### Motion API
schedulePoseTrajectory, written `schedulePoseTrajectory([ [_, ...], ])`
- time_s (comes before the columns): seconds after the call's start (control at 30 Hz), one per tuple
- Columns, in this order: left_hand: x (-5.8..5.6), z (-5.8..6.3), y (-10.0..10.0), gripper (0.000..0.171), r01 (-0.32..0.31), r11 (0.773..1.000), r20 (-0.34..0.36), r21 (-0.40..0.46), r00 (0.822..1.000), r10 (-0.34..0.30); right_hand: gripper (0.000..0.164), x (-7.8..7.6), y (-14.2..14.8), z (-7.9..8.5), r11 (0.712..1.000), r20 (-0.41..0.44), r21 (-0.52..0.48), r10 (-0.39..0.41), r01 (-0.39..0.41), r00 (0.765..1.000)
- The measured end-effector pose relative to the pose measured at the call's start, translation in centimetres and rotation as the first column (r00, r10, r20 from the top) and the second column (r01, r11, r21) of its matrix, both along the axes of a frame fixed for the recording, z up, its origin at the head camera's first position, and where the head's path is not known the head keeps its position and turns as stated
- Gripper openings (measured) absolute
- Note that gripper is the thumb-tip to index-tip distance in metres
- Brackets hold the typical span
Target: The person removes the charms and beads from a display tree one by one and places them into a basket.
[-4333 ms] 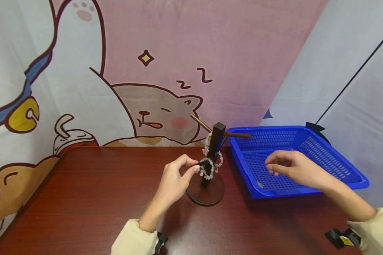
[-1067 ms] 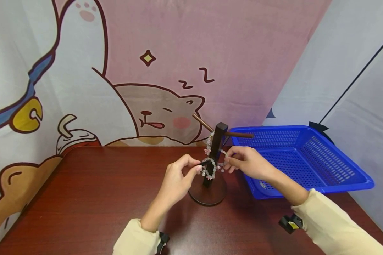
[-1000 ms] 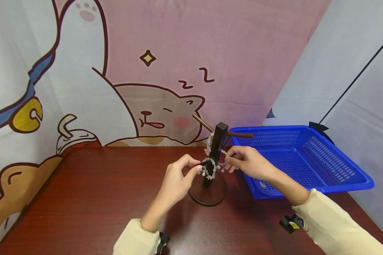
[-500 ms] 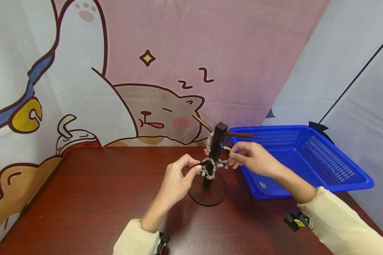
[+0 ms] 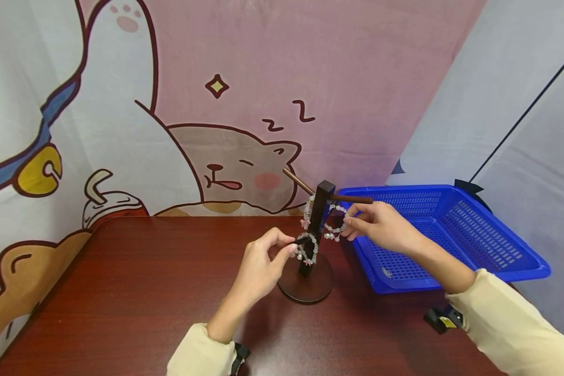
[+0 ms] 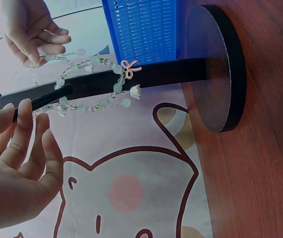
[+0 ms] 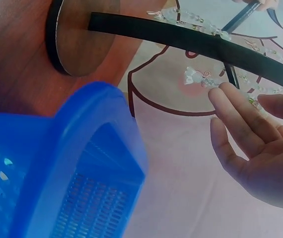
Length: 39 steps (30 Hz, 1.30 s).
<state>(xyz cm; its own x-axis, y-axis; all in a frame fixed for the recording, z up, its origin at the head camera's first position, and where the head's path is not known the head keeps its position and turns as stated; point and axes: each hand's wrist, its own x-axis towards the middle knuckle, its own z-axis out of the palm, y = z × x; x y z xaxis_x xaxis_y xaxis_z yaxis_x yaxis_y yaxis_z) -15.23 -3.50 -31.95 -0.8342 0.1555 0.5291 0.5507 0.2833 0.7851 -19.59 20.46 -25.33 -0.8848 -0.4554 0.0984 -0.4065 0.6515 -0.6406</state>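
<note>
A dark wooden bracelet stand (image 5: 318, 211) rises from a round base (image 5: 305, 289), with pegs at several heights. My left hand (image 5: 259, 263) pinches the end of its low front peg (image 6: 49, 96) between thumb and fingers. Around that peg hangs a pale beaded bracelet (image 6: 117, 88) with a pink bow charm. On the post's right side, my right hand (image 5: 380, 225) pinches another beaded bracelet (image 5: 329, 236), below the upper right peg (image 5: 352, 199). A white flower charm (image 7: 193, 76) dangles near the right fingertips. One more bracelet (image 5: 306, 215) hangs at the post's left.
A blue plastic basket (image 5: 456, 284) stands on the right of the red-brown table (image 5: 145, 297), close behind and below the right forearm. Behind the table hangs a cartoon-printed cloth (image 5: 357, 94). An upper left peg (image 5: 297, 180) sticks out toward the cloth.
The right hand has come from over the basket to the stand, taken hold of the right bracelet, and drawn it up and rightward. The left hand keeps its pinch on the front peg.
</note>
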Motion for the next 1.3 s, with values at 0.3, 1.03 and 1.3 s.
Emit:
schedulePoseTrajectory([
  [0.3, 0.0, 0.0, 0.0, 0.005, -0.006, 1.000, -0.001, -0.003, 1.000, 0.006, 0.016, -0.2, 0.3, 0.4, 1.000, -0.016, -0.009, -0.022, 0.022, 1.000],
  [1.03, 0.0, 0.0, 0.0, 0.004, -0.005, 1.000, 0.000, -0.011, 1.000, 0.005, 0.016, -0.7, 0.9, 0.8, 0.997, -0.024, -0.069, -0.045, 0.043, 0.999],
  [1.3, 0.0, 0.0, 0.0, 0.004, -0.007, 1.000, -0.003, -0.018, 1.000, 0.007, 0.014, -0.9, 0.9, 1.1, 0.995, -0.020, -0.050, -0.092, 0.091, 0.996],
])
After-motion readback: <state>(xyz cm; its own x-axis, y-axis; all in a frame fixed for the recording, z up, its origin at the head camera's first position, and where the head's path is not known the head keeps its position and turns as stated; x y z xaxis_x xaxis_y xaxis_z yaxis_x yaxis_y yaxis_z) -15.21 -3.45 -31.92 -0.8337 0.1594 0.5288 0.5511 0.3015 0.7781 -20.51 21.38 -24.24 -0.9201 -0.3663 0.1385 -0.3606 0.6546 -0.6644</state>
